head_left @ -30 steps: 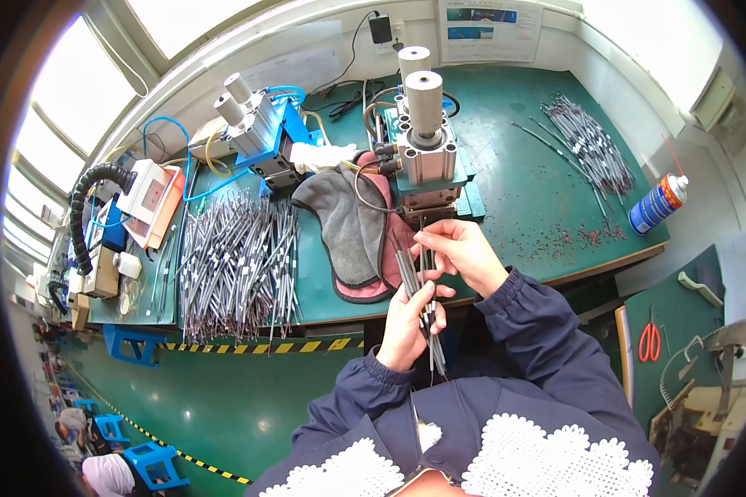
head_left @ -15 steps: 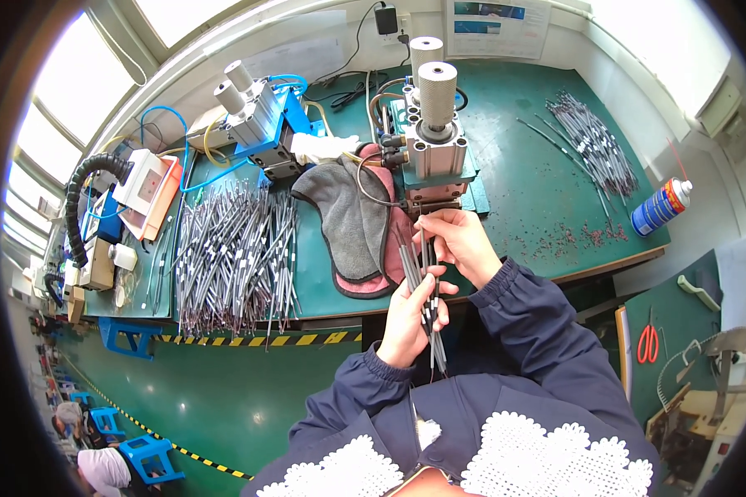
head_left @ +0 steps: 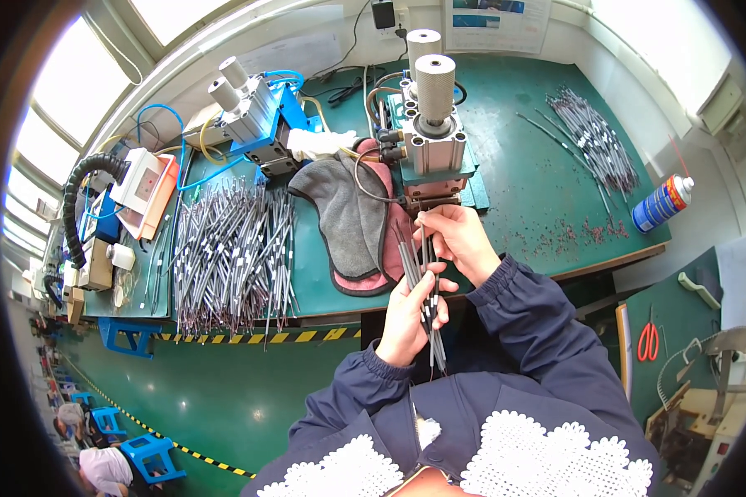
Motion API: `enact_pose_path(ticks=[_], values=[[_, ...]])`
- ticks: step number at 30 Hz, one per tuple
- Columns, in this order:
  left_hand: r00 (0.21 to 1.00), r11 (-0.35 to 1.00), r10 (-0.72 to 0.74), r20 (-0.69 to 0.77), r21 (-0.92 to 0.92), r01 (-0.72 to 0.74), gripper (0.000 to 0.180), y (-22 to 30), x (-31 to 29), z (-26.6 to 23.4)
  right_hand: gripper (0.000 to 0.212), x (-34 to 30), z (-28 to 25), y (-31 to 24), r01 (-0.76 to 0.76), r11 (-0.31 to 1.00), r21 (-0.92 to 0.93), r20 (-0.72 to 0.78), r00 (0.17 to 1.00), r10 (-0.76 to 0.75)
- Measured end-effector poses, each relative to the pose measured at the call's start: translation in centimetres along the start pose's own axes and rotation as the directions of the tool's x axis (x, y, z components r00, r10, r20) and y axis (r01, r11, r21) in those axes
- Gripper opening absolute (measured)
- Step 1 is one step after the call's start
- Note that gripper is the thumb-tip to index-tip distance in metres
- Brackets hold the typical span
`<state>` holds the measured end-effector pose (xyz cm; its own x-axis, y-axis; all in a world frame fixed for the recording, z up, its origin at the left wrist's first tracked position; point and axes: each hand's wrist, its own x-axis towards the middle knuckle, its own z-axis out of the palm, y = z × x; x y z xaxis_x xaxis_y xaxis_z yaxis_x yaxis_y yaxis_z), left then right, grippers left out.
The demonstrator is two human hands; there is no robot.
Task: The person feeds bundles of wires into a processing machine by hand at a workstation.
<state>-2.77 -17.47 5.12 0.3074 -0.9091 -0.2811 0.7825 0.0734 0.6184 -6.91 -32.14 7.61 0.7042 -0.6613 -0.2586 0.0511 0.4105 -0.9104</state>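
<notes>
My left hand [head_left: 408, 319] is closed around a small bundle of dark sleeved wires [head_left: 409, 263] with white bands, their lower ends hanging toward my jacket. My right hand [head_left: 458, 238] pinches the upper end of one of these wires, just below the front jaw of a metal pneumatic press [head_left: 435, 153]. The wire's tip reaches close to the jaw; whether it is inside I cannot tell. Beside the press, a grey and pink cloth [head_left: 344, 215] lies partly under its hoses.
A large pile of similar wires [head_left: 228, 265] covers the left of the green table, and a smaller pile [head_left: 595, 145] lies at the far right. Small dark scraps [head_left: 568, 240] are scattered near a spray can [head_left: 663, 204]. A second press [head_left: 253, 116] stands at the back left.
The view has shifted slightly. Both hands keep nearly the same place and the same grip on the wires.
</notes>
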Motion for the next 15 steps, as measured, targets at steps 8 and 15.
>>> enact_pose_path(ticks=[8, 15], values=[[1.000, 1.000, 0.000, 0.004, -0.004, 0.000, 0.025, 0.03, 0.07, 0.10, 0.014, 0.10, -0.05, 0.02, -0.001, 1.000, 0.009, 0.017, 1.000, 0.001], [1.000, 1.000, 0.018, 0.011, -0.001, -0.018, 0.025, 0.02, 0.04, 0.12, 0.015, -0.23, 0.26, -0.12, -0.011, 1.000, 0.004, 0.004, 1.000, 0.011]])
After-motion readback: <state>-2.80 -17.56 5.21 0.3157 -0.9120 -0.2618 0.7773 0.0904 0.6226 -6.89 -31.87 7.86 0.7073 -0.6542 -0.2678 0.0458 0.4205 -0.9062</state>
